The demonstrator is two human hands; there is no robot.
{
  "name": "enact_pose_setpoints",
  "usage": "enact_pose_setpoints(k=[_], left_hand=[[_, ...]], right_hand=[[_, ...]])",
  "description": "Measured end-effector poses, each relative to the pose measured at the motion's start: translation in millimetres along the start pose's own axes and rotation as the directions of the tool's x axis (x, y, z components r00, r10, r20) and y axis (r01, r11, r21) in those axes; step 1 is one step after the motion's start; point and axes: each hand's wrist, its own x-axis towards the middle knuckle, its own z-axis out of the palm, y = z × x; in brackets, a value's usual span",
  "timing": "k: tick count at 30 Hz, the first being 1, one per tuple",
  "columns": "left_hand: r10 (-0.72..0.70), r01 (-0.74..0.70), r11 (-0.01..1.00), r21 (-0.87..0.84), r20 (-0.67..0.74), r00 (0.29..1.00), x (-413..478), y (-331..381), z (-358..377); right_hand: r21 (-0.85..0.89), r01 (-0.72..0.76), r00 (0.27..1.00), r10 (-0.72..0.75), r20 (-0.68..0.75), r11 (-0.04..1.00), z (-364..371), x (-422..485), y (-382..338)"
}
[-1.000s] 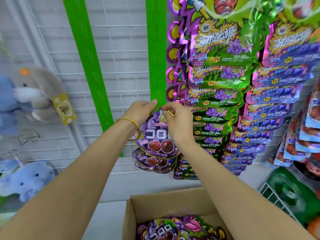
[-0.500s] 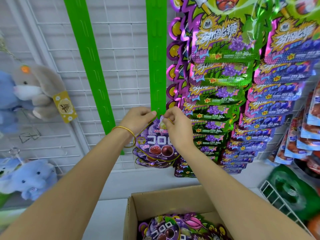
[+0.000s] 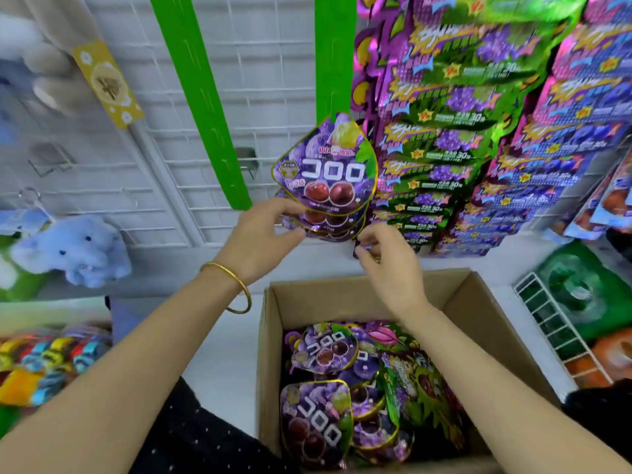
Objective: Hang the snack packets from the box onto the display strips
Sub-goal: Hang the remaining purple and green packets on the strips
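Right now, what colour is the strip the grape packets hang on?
The strip is bright green, in the head view.
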Motion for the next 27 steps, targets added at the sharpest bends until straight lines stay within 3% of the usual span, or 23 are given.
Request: enact_pose_setpoints(k=[1, 3, 5, 8, 13, 18, 24, 27], left_hand=[[-0.032, 0.034, 0.999, -0.024, 0.088, 0.996, -4, -2, 4], [-0.084, 0.093, 0.995, -0.035, 0.215, 0.973, -7, -5, 11], [-0.098, 0.115, 0.992, -0.045, 0.284, 0.954, -10, -9, 15], [-0.105, 0.108, 0.994, 0.008, 0.331, 0.938, -13, -14, 15], [-0.155, 0.121, 0.986, 0.113, 0.373, 0.915, -10, -20, 3], [-0.211, 0.178, 0.977, 0.12, 0.374, 0.903, -9, -27, 2], [-0.215, 0.168, 0.975, 0.148, 0.41, 0.886, -7, -28, 6], [-0.221, 0.166, 0.973, 0.162, 0.429, 0.876, -6, -30, 8]], right_hand=[[-0.015, -0.099, 0.984, 0.1, 0.15, 0.995, 12, -14, 16], [-0.094, -0.277, 0.871, 0.291, 0.395, 0.956, 40, -39, 48], [-0.152, -0.414, 0.762, 0.433, 0.482, 0.897, 66, -58, 73], [-0.242, -0.511, 0.673, 0.56, 0.483, 0.825, 97, -76, 95], [-0.391, -0.503, 0.617, 0.637, 0.462, 0.771, 129, -76, 102], [-0.52, -0.509, 0.63, 0.708, 0.318, 0.686, 145, -76, 96], [-0.323, -0.705, 0.532, 0.773, 0.347, 0.631, 146, -70, 110], [-0.12, -0.77, 0.545, 0.744, 0.387, 0.626, 134, -71, 115]])
